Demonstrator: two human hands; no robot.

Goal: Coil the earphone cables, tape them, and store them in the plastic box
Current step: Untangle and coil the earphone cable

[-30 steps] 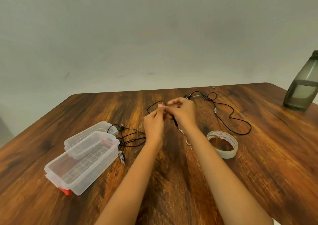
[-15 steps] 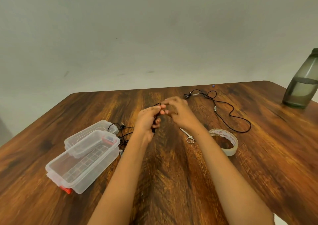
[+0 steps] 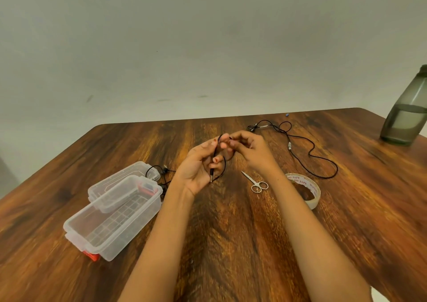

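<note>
Both hands meet above the middle of the wooden table (image 3: 231, 232). My left hand (image 3: 198, 165) holds a black earphone cable (image 3: 223, 166) looped around its fingers, the jack hanging below the palm. My right hand (image 3: 248, 150) pinches the same cable at the top of the loop. A second black earphone cable (image 3: 309, 151) lies spread out at the back right. A third black cable (image 3: 159, 172) is tangled behind the clear plastic box (image 3: 92, 234), which stands open at the left with its lid (image 3: 120, 176) leaning on its far end. A tape roll (image 3: 310, 186) lies right of my right forearm.
Small silver scissors (image 3: 256, 182) lie between the hands and the tape roll. A dark translucent water bottle (image 3: 406, 114) stands at the far right corner. A tiny blue object (image 3: 287, 115) sits near the table's back edge. A plain wall rises behind the table.
My left hand has turned palm up and drawn nearer with the cable wound round its fingers; the jack now hangs below it. The scissors, hidden by my right wrist before, lie in plain view.
</note>
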